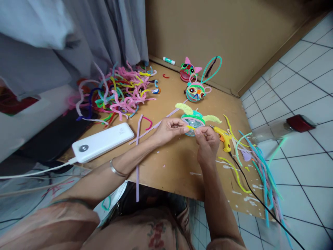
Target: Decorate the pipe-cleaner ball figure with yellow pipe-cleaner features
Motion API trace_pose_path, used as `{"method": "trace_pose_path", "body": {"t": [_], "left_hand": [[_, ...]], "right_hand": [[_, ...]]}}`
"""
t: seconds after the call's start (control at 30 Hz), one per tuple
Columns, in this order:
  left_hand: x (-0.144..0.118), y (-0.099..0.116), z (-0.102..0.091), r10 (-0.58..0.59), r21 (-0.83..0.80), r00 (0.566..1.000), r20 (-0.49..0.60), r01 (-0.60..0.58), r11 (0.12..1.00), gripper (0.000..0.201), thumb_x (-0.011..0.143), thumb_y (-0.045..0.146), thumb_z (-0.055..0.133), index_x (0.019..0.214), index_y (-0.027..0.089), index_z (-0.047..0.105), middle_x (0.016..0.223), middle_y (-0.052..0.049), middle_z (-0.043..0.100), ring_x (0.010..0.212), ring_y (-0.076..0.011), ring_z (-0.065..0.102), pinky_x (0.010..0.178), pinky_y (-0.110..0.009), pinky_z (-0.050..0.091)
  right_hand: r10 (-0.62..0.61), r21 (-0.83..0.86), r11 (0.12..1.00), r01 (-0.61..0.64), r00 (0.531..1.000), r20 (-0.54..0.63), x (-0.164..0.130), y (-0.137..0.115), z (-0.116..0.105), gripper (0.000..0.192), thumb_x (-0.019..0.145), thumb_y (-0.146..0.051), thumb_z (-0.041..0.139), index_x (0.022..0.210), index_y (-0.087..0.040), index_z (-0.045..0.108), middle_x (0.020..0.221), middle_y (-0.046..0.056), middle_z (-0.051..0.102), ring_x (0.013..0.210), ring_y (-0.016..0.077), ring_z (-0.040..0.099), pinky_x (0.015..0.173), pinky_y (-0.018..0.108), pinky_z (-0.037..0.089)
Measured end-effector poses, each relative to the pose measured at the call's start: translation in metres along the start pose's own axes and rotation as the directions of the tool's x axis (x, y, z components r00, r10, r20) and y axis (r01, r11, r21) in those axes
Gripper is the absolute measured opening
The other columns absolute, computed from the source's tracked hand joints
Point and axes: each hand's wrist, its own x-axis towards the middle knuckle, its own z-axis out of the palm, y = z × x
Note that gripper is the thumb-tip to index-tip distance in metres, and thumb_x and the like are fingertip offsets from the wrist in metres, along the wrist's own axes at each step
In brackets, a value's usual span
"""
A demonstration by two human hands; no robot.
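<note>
A round green and teal craft face point(194, 120) with two fuzzy yellow-green ears lies on the brown board point(171, 163). My left hand point(169, 130) and my right hand point(207, 140) meet in front of it. Both pinch a short yellow pipe cleaner piece point(190, 127) between their fingertips, right at the face's lower edge. A silver bangle sits on my left wrist. A yellow glue gun point(223, 137) lies just right of my right hand, its black cord point(260, 201) running off to the lower right.
A heap of coloured pipe cleaners point(117, 92) lies at the back left, loose ones point(260, 163) at the right edge. Two finished craft faces point(194, 91) stand at the back, with a glue stick point(169, 60) by the cardboard wall. A white power bank point(102, 141) lies at the left.
</note>
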Motion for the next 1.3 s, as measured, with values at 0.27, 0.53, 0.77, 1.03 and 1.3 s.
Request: {"method": "trace_pose_path", "body": {"t": [0.27, 0.53, 0.77, 1.03, 1.3], "left_hand": [[0.001, -0.002, 0.001, 0.013, -0.068, 1.000, -0.014, -0.014, 0.998, 0.039, 0.062, 0.046, 0.082, 0.072, 0.013, 0.066, 0.059, 0.002, 0.058, 0.054, -0.0071, 0.047, 0.056, -0.023, 0.038], [-0.001, 0.004, 0.002, -0.007, 0.041, 1.000, 0.016, 0.006, 0.999, 0.033, 0.066, 0.041, 0.078, 0.073, 0.013, 0.063, 0.060, 0.002, 0.056, 0.053, -0.0066, 0.045, 0.053, -0.022, 0.034], [-0.002, 0.003, -0.001, 0.025, 0.164, 0.996, 0.081, -0.038, 0.986, 0.029, 0.071, 0.040, 0.074, 0.072, 0.014, 0.064, 0.058, 0.004, 0.049, 0.053, -0.0063, 0.037, 0.051, -0.022, 0.026], [-0.004, 0.008, 0.004, -0.011, 0.170, 0.995, 0.094, -0.005, 0.985, 0.027, 0.071, 0.038, 0.073, 0.069, 0.014, 0.061, 0.056, 0.006, 0.042, 0.052, -0.0058, 0.033, 0.051, -0.021, 0.026], [-0.004, 0.008, 0.002, 0.005, 0.186, 0.997, 0.076, -0.019, 0.982, 0.022, 0.072, 0.034, 0.070, 0.072, 0.014, 0.061, 0.056, 0.006, 0.042, 0.052, -0.0056, 0.033, 0.051, -0.022, 0.025]], "right_hand": [[-0.036, -0.120, 0.992, 0.050, 0.993, 0.115, -0.003, -0.001, -0.002, 0.017, 0.083, -0.039, 0.066, 0.087, -0.023, 0.068, 0.057, -0.007, 0.048, 0.050, 0.0088, 0.034, 0.052, 0.025, 0.028], [-0.186, -0.308, 0.927, 0.215, 0.975, 0.120, 0.001, 0.000, -0.004, 0.014, 0.084, -0.034, 0.063, 0.076, -0.023, 0.061, 0.085, 0.000, 0.063, 0.086, 0.0178, 0.056, 0.074, 0.030, 0.043], [0.017, -0.078, 0.997, 0.001, 0.972, 0.232, -0.002, 0.001, -0.003, 0.019, 0.089, -0.042, 0.058, 0.087, -0.024, 0.055, 0.071, -0.004, 0.054, 0.064, 0.0122, 0.050, 0.062, 0.026, 0.041], [0.008, -0.077, 0.997, 0.002, 0.991, 0.132, -0.003, -0.007, -0.001, 0.022, 0.083, -0.040, 0.065, 0.075, -0.021, 0.058, 0.061, -0.005, 0.056, 0.054, 0.0087, 0.043, 0.053, 0.023, 0.033], [0.047, -0.050, 0.998, -0.042, 0.993, 0.109, -0.001, -0.006, -0.002, 0.023, 0.079, -0.041, 0.068, 0.073, -0.020, 0.061, 0.049, -0.009, 0.044, 0.045, 0.0056, 0.031, 0.045, 0.021, 0.021]]}}
